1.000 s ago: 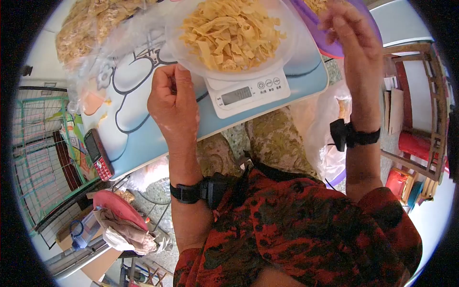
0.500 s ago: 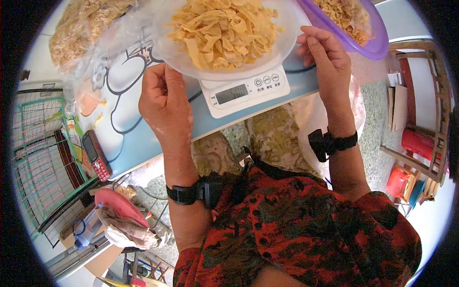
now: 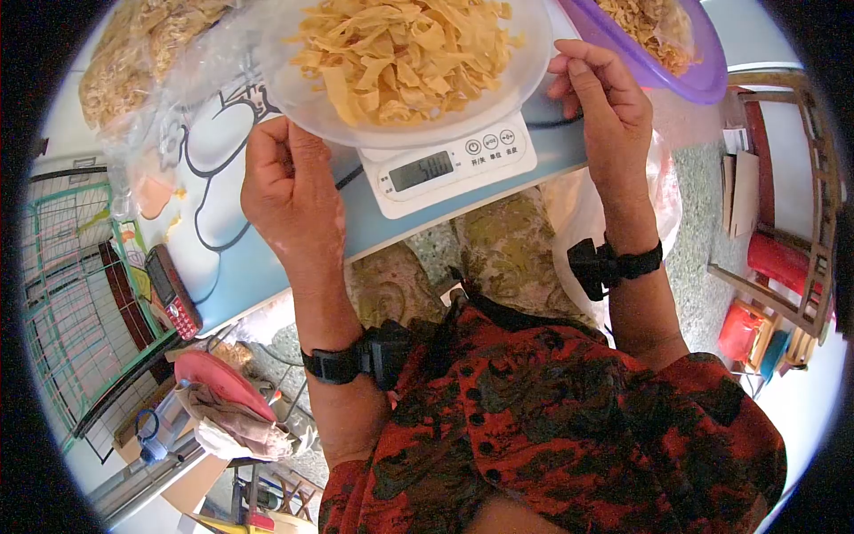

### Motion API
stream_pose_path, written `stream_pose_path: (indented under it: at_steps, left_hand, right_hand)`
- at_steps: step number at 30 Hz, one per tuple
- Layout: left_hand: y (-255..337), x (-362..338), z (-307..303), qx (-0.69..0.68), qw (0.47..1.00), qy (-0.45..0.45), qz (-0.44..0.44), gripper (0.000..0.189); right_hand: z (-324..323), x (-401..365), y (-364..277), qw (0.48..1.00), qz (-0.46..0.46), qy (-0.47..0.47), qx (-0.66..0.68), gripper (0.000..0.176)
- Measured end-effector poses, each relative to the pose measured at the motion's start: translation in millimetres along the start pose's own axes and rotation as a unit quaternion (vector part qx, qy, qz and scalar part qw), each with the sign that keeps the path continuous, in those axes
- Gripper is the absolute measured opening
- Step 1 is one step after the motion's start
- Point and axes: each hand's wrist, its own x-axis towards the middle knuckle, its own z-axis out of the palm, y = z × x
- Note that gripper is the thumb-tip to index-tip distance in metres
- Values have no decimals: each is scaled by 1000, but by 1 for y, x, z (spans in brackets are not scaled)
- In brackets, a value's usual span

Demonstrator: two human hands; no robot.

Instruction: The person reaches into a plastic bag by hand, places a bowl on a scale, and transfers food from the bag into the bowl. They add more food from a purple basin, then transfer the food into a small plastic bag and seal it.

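Observation:
A translucent plastic bowl [image 3: 356,132] of yellowish dried strips [image 3: 400,62] rests on a white kitchen scale [image 3: 463,178]. Digits show on the scale's display [image 3: 422,170]. On the left, my left hand [image 3: 292,187] is closed beside the bowl's near rim, thumb against curled fingers; I cannot tell what, if anything, is in them. My right hand [image 3: 612,111] is raised by the bowl's right rim, fingers loosely bent and apart, holding nothing visible. Each wrist wears a black strap with a small device.
A large clear bag [image 3: 133,71] of dried strips lies at the table's back left. At the back right, a purple basin [image 3: 707,62] holds more strips in plastic. A red and black phone [image 3: 173,292] lies at the left table edge. Below are a green wire rack [image 3: 76,267] and pink stool [image 3: 222,383].
The view has shifted slightly, so the bowl, scale and left hand appear a little further left. The display digits look clearer now. Both hands keep much the same pose.

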Motion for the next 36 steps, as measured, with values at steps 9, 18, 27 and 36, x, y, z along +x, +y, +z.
stream_pose_path:
  at_steps: [9,18,27,36]
  left_hand:
    - [-1,0,0,0,1000,-6,5,16]
    - [3,-1,0,-1,1000,-5,-8,16]
    - [3,-1,-1,62,998,6,27,18]
    - [2,-6,-6,5,999,-24,25,18]
  right_hand:
    - [1,-1,-2,1000,2,-13,-9,22]
    - [1,0,-2,1000,4,6,-24,18]
    - [4,-5,-4,994,-34,3,-107,17]
    - [3,-11,-6,981,-93,7,-168,16]
